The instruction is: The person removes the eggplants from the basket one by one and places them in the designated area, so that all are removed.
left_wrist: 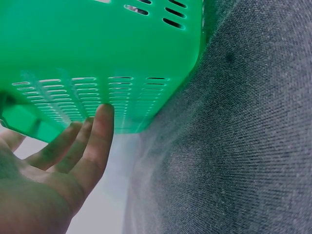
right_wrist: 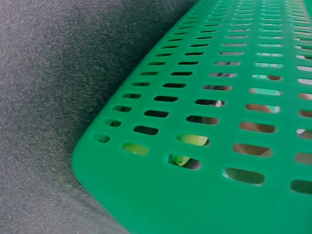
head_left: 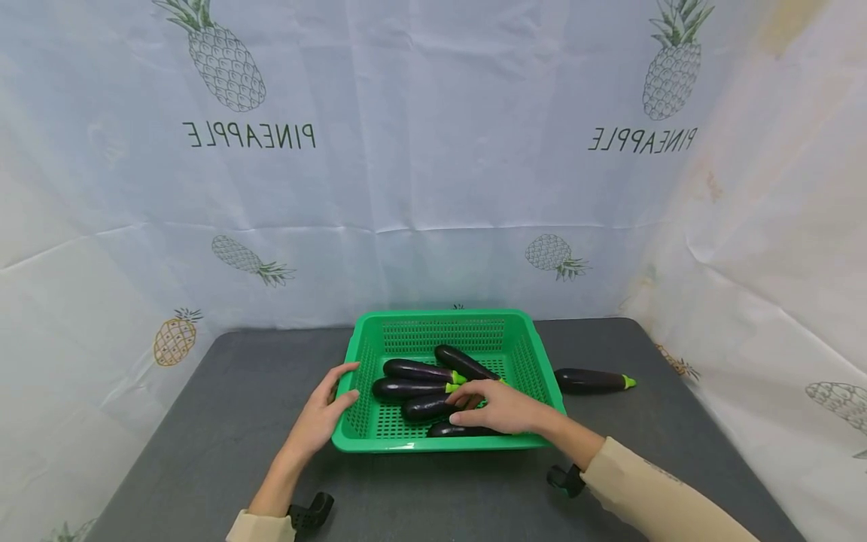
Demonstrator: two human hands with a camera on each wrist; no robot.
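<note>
A green slotted plastic basket point(head_left: 443, 444) stands on the dark table with several dark purple eggplants point(head_left: 406, 388) lying in it. My left hand point(head_left: 323, 410) grips the basket's left side. Its thumb and index finger lap over the rim, and the other fingers point(left_wrist: 100, 141) lie against the slotted outer wall. Inside the basket, my right hand point(head_left: 497, 406) holds an eggplant point(head_left: 423, 409) near its stem end, fingers over it and thumb on the near side. That stem end is hidden under the hand. Another eggplant point(head_left: 463, 429) lies just below the thumb, along the near wall.
Outside the basket, one more eggplant point(head_left: 592, 381) lies on the table point(head_left: 271, 391) just to the right, its green stem pointing right. A cloth with pineapple prints point(head_left: 433, 181) hangs behind the table and along both sides. Through the basket wall point(right_wrist: 161, 195), green stems show.
</note>
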